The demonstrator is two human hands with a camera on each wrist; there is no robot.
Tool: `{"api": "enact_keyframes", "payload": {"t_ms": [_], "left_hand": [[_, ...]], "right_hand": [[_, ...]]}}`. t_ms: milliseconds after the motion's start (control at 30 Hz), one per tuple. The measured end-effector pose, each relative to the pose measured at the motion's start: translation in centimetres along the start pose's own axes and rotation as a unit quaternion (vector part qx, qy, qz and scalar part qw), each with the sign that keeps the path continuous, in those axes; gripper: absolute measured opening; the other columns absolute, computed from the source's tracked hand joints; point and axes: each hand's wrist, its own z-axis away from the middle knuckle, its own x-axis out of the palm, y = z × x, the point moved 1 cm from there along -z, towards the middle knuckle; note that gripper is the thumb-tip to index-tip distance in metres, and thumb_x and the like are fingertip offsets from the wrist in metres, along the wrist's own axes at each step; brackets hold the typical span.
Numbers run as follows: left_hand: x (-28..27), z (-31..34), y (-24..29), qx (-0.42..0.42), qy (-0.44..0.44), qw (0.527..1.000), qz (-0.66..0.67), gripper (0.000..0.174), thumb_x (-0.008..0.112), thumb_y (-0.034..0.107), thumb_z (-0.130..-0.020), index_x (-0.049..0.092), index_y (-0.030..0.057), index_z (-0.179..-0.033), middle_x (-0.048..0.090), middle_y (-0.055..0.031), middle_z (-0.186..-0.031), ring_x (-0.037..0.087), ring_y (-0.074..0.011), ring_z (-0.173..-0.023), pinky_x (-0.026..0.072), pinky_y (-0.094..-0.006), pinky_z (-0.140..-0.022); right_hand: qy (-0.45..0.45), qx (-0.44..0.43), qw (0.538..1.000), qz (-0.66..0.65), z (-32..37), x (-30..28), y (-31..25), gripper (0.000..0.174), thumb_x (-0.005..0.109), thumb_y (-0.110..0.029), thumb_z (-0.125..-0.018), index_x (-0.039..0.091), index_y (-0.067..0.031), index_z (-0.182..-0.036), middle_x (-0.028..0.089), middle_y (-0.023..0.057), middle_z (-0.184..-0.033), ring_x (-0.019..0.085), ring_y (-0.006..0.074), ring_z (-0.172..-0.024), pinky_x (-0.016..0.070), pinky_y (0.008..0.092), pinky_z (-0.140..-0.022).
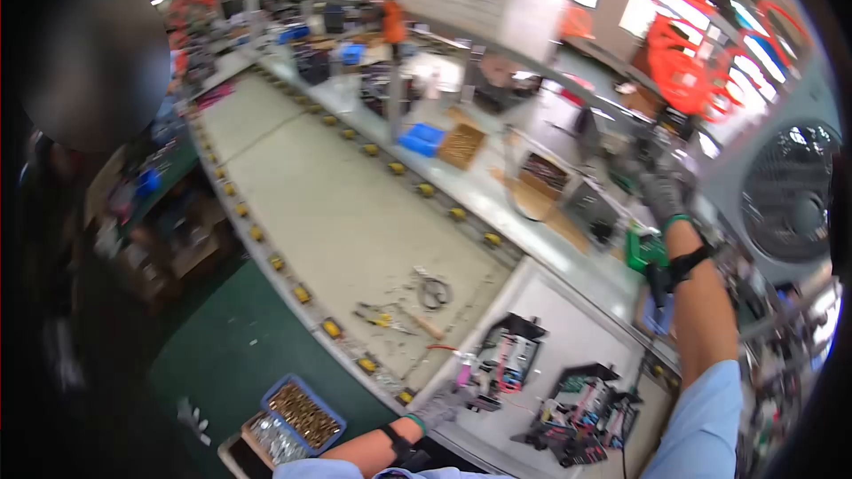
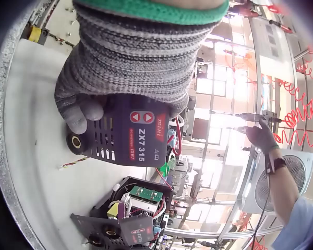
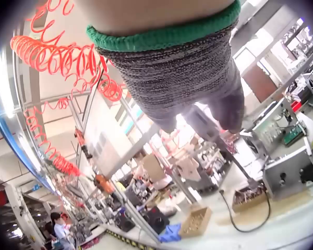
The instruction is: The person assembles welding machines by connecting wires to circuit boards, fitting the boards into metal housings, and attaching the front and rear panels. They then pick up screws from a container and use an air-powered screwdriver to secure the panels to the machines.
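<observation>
Over the table's (image 1: 577,337) near edge, left hand (image 2: 130,62) fingers curl round the stiff, lightish panel (image 2: 128,138) by its rim — right hand (image 1: 661,195) probably grips a driver (image 3: 206,127).

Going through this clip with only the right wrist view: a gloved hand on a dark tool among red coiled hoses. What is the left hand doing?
Observer: The left hand grips a black panel marked ZX7 315.
Operator: Where is that?
Observer: Low at the near edge of the white bench, beside an opened unit full of wires.
Operator: How high is my hand?
Observer: The head view shows the right hand raised well above the bench, arm outstretched, gripping the tool.
</observation>
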Motion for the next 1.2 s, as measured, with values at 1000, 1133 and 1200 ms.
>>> {"api": "enact_keyframes", "payload": {"t_ms": [1000,1133,1200], "left_hand": [[-1.2,0.4,0.1,-0.132,-0.084,0.960,0.233,0.090,0.066,0.082,-0.071,0.064,0.0079,-0.121,0.067,-0.0112,-0.089,0.054,-0.0156,-0.057,0.0534,-0.0355,-0.055],[-0.8,0.4,-0.1,-0.145,-0.105,0.947,0.266,0.096,0.066,0.084,-0.068,0.063,0.0048,-0.122,0.067,-0.0142,-0.091,0.055,-0.0164,-0.057,0.0531,-0.0354,-0.054],[-0.8,0.4,-0.6,-0.147,-0.107,0.942,0.282,0.097,0.065,0.085,-0.068,0.063,0.0053,-0.123,0.068,-0.0137,-0.088,0.053,-0.0157,-0.055,0.0507,-0.0339,-0.052]], "right_hand": [[-0.127,0.328,0.751,-0.559,24.3,10.1,14.7,0.037,0.076,-0.029,-0.087,0.056,-0.0056,-0.109,0.068,0.0094,-0.091,0.072,0.0235,-0.074,0.0596,0.0364,-0.055],[-0.028,0.416,0.779,-0.468,27.1,16.0,15.5,0.032,0.074,-0.027,-0.090,0.056,-0.0082,-0.108,0.063,0.0067,-0.081,0.066,0.0190,-0.060,0.0547,0.0348,-0.048],[-0.003,0.457,0.760,-0.462,28.4,18.8,16.6,0.027,0.071,-0.023,-0.091,0.053,-0.0097,-0.105,0.060,0.0060,-0.078,0.063,0.0192,-0.055,0.0516,0.0349,-0.044]]}}
